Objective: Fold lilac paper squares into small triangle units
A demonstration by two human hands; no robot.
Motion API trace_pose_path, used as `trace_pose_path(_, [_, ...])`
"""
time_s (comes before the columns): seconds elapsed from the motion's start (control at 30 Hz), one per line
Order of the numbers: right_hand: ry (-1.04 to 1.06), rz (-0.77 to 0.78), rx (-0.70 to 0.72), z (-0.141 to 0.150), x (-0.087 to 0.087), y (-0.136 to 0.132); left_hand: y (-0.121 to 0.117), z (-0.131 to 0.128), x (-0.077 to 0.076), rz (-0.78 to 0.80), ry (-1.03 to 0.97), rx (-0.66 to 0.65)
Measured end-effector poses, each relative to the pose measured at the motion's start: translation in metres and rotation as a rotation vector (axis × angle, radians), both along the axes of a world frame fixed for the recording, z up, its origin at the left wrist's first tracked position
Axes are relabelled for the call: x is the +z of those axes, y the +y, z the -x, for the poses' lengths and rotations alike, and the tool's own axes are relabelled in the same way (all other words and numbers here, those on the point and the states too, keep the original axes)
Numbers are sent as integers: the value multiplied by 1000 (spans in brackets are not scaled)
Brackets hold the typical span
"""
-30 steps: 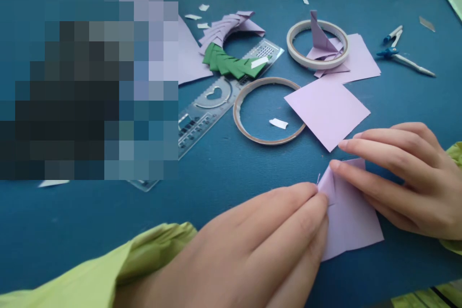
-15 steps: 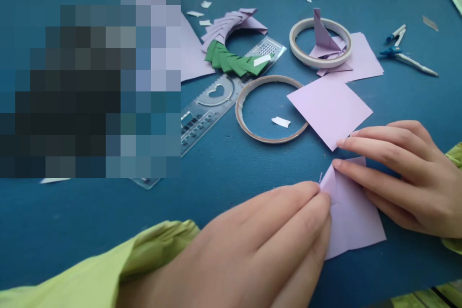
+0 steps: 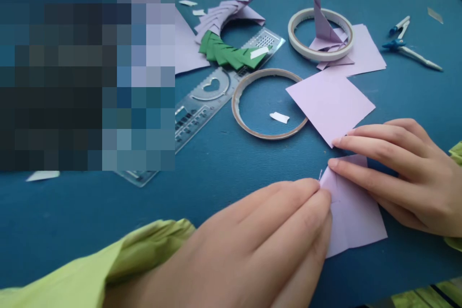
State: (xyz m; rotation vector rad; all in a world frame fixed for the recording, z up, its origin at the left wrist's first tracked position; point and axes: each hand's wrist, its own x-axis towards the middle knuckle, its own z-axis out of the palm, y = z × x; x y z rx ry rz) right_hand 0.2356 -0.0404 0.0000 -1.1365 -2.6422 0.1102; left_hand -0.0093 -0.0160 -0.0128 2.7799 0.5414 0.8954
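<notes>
As hands (image 3: 263, 240) (image 3: 411, 173) hold, paper (image 3: 355, 221) lies between

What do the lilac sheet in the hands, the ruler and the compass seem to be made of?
Lilac sheet: matte paper, by its thin edge and creases.
Ruler: probably clear, glossy plastic; the blue table shows through.
Compass: perhaps plastic or metal; blue and pale parts alone leave it open.

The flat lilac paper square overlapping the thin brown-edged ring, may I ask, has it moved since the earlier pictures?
No, the lilac square shows no shift: its left corner covers the same right part of the ring.
</notes>
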Motion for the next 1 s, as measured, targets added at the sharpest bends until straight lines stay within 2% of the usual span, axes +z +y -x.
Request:
trace_pose_path(0.07, [3,4,2,0,0,0,0,1,1,45,12,0])
trace_pose_path(0.2, [3,9,4,0,2,-1,2,3,5,174,108,-94])
trace_pose_path(0.33, [0,3,20,0,3,1,4,-1,4,240,157,-90])
trace_pose_path(0.4, [-13,-1,27,1,3,2,3,-3,2,209,175,-79])
trace_pose_path(0.57, [6,-4,7,1,1,1,-3,-4,0,-57,139,-130])
trace_pose_path(1.0, [1,-13,21,0,4,0,-4,-1,0,-79,130,-139])
